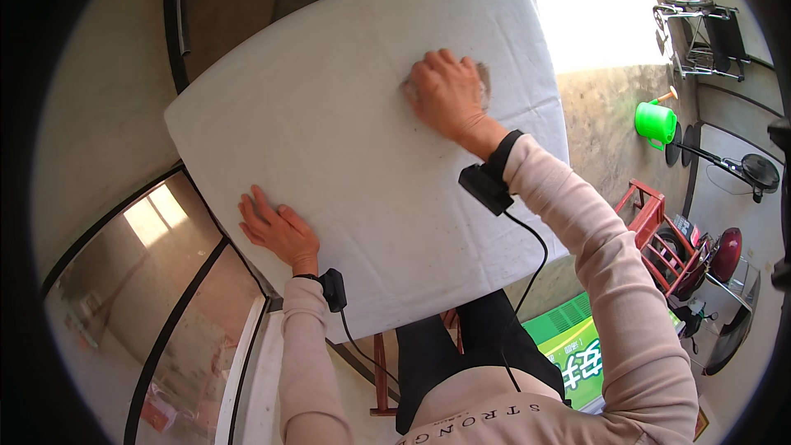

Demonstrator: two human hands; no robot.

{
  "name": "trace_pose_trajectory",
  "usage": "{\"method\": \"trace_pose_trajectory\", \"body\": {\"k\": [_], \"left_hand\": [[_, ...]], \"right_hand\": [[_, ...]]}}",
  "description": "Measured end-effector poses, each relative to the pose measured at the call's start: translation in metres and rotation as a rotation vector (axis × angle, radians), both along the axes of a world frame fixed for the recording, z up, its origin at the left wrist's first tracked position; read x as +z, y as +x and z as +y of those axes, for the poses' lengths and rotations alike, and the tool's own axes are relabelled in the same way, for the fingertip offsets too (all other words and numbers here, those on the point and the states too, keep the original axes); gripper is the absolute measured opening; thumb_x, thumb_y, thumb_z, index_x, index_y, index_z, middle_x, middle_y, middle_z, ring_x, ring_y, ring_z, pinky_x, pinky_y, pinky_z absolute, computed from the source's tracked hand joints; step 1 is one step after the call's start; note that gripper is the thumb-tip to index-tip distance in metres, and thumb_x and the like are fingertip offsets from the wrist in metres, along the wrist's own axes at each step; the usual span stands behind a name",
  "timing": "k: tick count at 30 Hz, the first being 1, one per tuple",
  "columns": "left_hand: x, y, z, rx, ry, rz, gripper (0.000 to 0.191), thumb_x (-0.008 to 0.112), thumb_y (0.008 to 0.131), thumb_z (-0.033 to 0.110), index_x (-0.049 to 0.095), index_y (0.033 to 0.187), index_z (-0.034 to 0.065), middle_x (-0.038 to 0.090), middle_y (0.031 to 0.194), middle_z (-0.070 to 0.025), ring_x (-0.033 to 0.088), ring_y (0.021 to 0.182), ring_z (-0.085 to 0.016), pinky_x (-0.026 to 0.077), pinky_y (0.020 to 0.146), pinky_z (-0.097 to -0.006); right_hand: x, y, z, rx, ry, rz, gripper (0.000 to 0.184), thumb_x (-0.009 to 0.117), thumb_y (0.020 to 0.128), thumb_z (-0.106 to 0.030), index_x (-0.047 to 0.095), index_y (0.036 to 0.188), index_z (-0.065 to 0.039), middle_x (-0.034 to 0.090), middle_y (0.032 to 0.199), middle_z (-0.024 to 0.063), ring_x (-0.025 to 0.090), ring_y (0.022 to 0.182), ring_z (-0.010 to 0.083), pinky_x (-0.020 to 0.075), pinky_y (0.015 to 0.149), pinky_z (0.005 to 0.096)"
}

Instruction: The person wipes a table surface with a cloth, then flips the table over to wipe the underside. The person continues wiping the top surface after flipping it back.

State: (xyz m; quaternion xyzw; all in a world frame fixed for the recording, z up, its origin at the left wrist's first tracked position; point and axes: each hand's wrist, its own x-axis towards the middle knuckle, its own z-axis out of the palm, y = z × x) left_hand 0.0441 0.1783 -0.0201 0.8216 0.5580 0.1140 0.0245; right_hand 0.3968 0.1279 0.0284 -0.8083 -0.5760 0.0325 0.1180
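Observation:
A white cloth (pixel 346 136) covers the table in front of me, with faint creases and small dark specks on it. Toward the far right part of the cloth, my right hand (pixel 446 94) is closed over a crumpled greyish-brown rag (pixel 485 83) that shows at both sides of the fingers and lies against the cloth. My left hand (pixel 278 228) rests near the table's left edge, fingers spread, holding nothing. Each wrist bears a black strap with a small black box and a cable.
A green watering can (pixel 656 122) stands on the floor at the right, near a fan (pixel 759 173), a wheelchair (pixel 701 34) and a red wooden stool (pixel 647 213). A green printed box (pixel 571 346) is beside my legs. Glass panels (pixel 167 303) with black frames border the left.

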Motion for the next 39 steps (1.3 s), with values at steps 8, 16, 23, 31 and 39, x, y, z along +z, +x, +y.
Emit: {"method": "trace_pose_trajectory", "body": {"k": [8, 16, 23, 31, 39], "left_hand": [[-0.003, -0.002, 0.000, -0.005, 0.005, -0.011, 0.057, 0.034, 0.104, 0.027, 0.034, 0.158, 0.0077, 0.030, 0.161, -0.0188, 0.024, 0.152, -0.038, 0.012, 0.122, -0.0603], [-0.005, -0.004, 0.000, -0.011, -0.016, 0.003, 0.059, 0.037, 0.101, 0.024, 0.035, 0.157, 0.0074, 0.030, 0.160, -0.0194, 0.024, 0.152, -0.039, 0.012, 0.122, -0.0610], [-0.004, -0.003, 0.000, -0.004, 0.007, -0.009, 0.059, 0.038, 0.101, 0.024, 0.034, 0.157, 0.0069, 0.032, 0.159, -0.0200, 0.025, 0.151, -0.039, 0.012, 0.122, -0.0614], [-0.003, -0.003, -0.002, -0.012, -0.017, 0.004, 0.059, 0.038, 0.102, 0.025, 0.034, 0.157, 0.0067, 0.032, 0.159, -0.0205, 0.025, 0.151, -0.040, 0.012, 0.121, -0.0617], [-0.004, -0.001, -0.002, -0.004, -0.007, 0.018, 0.059, 0.037, 0.102, 0.025, 0.033, 0.157, 0.0064, 0.030, 0.160, -0.0208, 0.024, 0.151, -0.040, 0.013, 0.121, -0.0621]], "right_hand": [[-0.038, 0.043, 0.008, -0.278, 0.086, -0.179, 0.010, 0.067, 0.077, -0.017, 0.070, 0.083, -0.010, 0.063, 0.090, 0.0047, 0.060, 0.096, 0.0245, 0.0440, 0.078, 0.0418], [-0.039, -0.063, -0.030, 0.214, 0.168, 0.003, 0.007, 0.068, 0.081, -0.016, 0.067, 0.083, -0.009, 0.058, 0.086, 0.0066, 0.059, 0.094, 0.0253, 0.0429, 0.075, 0.0415], [-0.021, 0.045, -0.043, -0.327, 0.106, -0.279, 0.019, 0.067, 0.089, -0.026, 0.067, 0.084, -0.007, 0.063, 0.087, 0.0083, 0.061, 0.089, 0.0290, 0.0450, 0.073, 0.0444], [-0.027, 0.042, -0.040, -0.314, 0.193, -0.238, 0.021, 0.070, 0.087, -0.027, 0.065, 0.078, -0.008, 0.063, 0.085, 0.0084, 0.062, 0.086, 0.0292, 0.0480, 0.072, 0.0434], [-0.022, -0.112, -0.075, 0.307, 0.174, -0.009, 0.017, 0.074, 0.076, -0.019, 0.061, 0.078, -0.008, 0.054, 0.082, 0.0076, 0.057, 0.087, 0.0252, 0.0419, 0.071, 0.0397]]}}
